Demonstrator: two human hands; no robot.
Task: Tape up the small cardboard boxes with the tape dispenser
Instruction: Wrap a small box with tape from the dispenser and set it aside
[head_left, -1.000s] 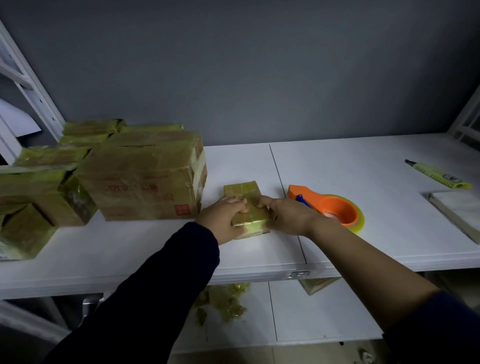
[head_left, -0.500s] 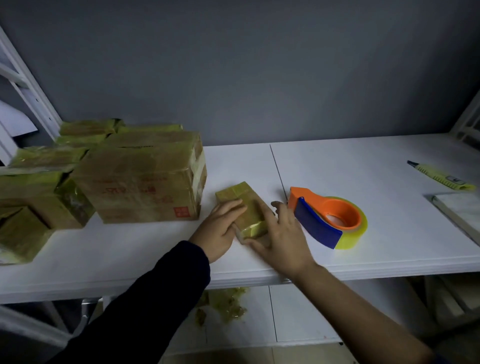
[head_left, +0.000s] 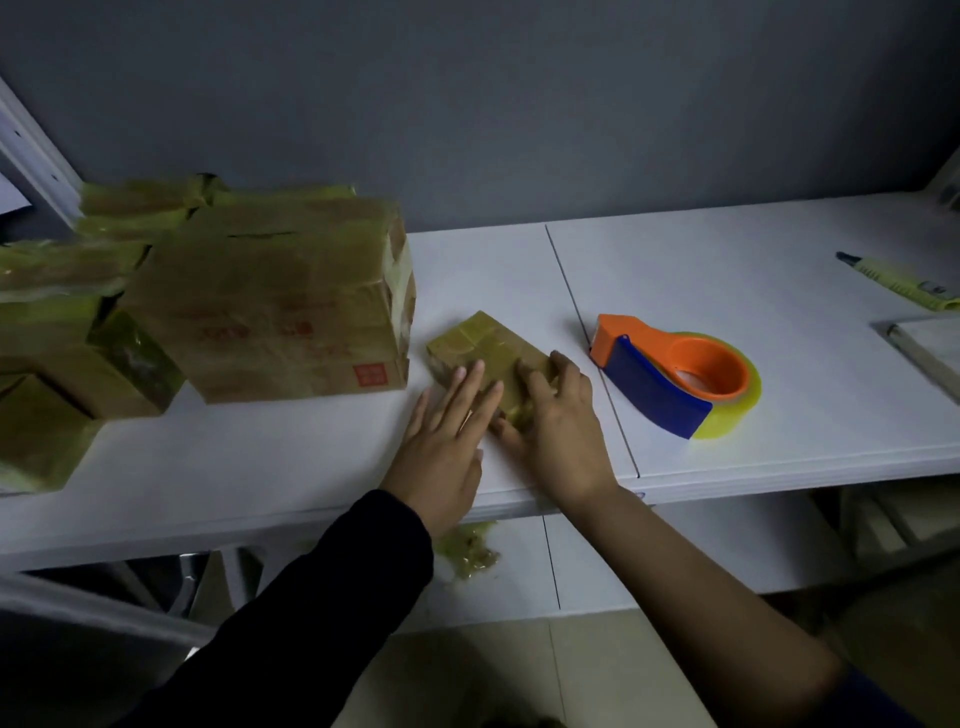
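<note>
Left hand (head_left: 447, 431) is lying flat, fingers straight, pressing on the top of the small cardboard box (head_left: 480, 340). Right hand (head_left: 558, 434) is bending its fingers over the box's near right corner, thumb against the near end, gripping it. Box is sitting closed on the white desk (head_left: 727, 270), wrapped in yellowish tape; contents not visible. Tape dispenser (head_left: 675, 376), orange and blue, is resting on the desk just right of the right hand, untouched. Larger taped box (head_left: 280, 306) is standing just left of the small one, more taped boxes (head_left: 57, 332) beyond it.
</note>
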